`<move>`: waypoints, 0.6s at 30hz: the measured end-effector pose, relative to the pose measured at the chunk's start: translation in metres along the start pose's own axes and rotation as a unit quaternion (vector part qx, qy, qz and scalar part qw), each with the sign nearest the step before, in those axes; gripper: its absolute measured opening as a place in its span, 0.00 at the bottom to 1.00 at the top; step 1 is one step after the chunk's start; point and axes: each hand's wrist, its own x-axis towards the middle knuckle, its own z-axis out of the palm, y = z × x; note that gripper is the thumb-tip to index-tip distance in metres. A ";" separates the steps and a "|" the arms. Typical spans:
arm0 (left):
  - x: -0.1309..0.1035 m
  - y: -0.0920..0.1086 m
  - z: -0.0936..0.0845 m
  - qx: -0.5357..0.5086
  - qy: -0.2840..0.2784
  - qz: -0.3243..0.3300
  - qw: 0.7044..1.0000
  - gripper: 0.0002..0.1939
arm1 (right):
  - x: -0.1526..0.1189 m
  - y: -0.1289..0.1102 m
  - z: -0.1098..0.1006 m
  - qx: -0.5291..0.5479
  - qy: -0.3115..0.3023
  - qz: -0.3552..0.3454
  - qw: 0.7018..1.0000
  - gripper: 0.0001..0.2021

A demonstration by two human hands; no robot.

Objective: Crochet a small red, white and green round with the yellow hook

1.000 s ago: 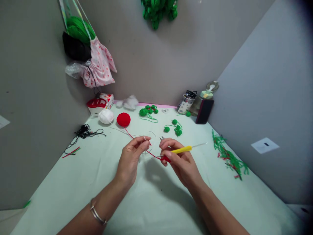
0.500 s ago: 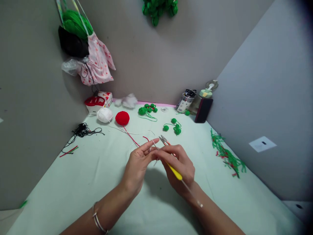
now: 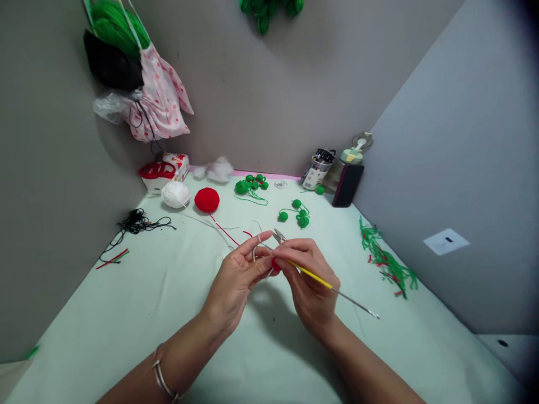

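My right hand is closed round a crochet hook with a yellow grip; its bare metal end points down to the right. Between the fingertips of both hands shows a small red crochet piece, mostly hidden. My left hand pinches this piece with its thumb, the index finger stretched out and white yarn looped over it. The hook's working tip lies near that finger, too small to make out. Just beyond the fingertips lie small scissors, partly covered by my right hand.
A white yarn ball and a red yarn ball stand at the back left, strands trailing forward. Green crocheted balls lie beyond my hands. A dark phone leans at the back right, near green scraps. Black cord lies left.
The crochet hook has swung to a flatter angle, its rear end now further right and higher. The red piece has come into sight between the fingertips. The view has shifted slightly.
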 end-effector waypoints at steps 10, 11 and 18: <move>-0.004 -0.003 -0.004 0.102 -0.019 0.066 0.992 0.24 | -0.007 0.007 0.002 -0.184 0.035 -0.125 0.974 0.25; -0.006 -0.002 -0.003 0.104 -0.036 0.069 0.992 0.24 | -0.008 0.006 0.001 -0.193 0.041 -0.137 0.971 0.26; -0.009 0.002 0.001 0.106 -0.046 0.053 0.992 0.29 | -0.002 -0.004 0.001 -0.096 0.065 -0.085 0.990 0.23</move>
